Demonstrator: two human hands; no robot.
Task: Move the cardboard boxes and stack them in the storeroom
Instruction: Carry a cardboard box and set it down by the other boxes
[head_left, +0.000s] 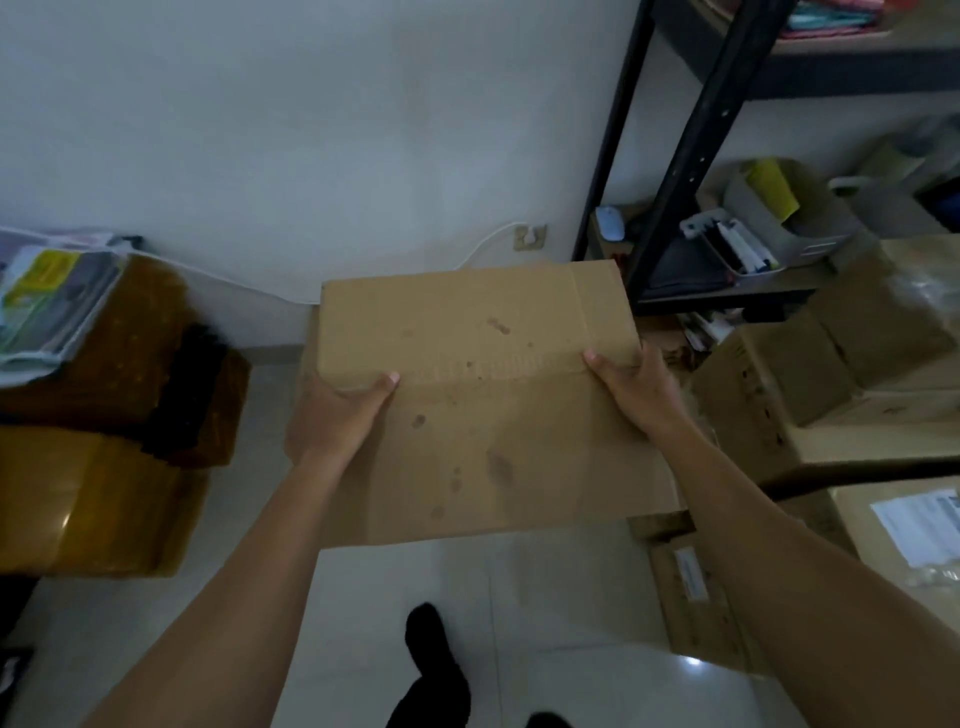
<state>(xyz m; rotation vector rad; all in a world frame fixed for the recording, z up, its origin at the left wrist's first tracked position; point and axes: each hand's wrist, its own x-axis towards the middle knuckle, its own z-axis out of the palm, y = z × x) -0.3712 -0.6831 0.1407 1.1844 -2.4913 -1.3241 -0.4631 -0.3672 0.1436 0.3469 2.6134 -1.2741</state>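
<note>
The floor (545, 597) is pale glossy tile that catches small glints of light, and it meets a plain white wall (311, 130) carrying one socket (530, 237) at 12 o'clock, with a white cable (483, 244) trailing from it. A black metal rack (691, 150) rises at 1 o'clock, its shelves cluttered. At the centre is one stained cardboard box (478, 322), held from the near side. The left hand (337, 415) grips its 8 o'clock corner and the right hand (636, 389) its 3 o'clock corner, each with the thumb over the top edge (whether anything supports the box from below cannot be told). Two tape-wrapped brown boxes (140, 332) sit at 9 o'clock, the upper one bearing a pile of papers (47, 301). At least three more cartons (857, 374) crowd 3 to 5 o'clock.
</note>
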